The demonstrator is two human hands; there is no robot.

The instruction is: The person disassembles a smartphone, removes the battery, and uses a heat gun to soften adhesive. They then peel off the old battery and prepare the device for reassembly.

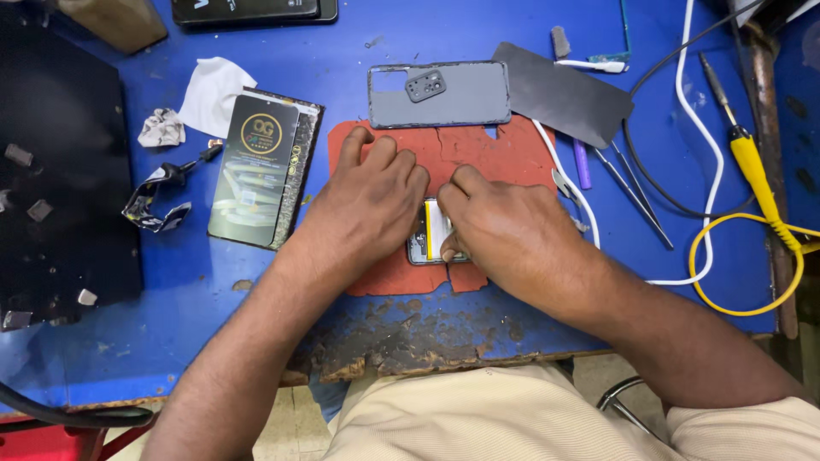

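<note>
Head view: left hand [369,198] and right hand [504,229] pressed together on opened phone [430,232], fingers curled, atop red mat [461,154] on blue bench [188,290]. Detached grey back cover [461,98] just beyond mat; yellow-handled soldering iron [752,162] well apart, right.

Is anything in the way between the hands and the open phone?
No. Both the left hand and the right hand already rest right on the open phone, which lies on the red mat. The hands cover most of it, so nothing visible stands between them.
</note>
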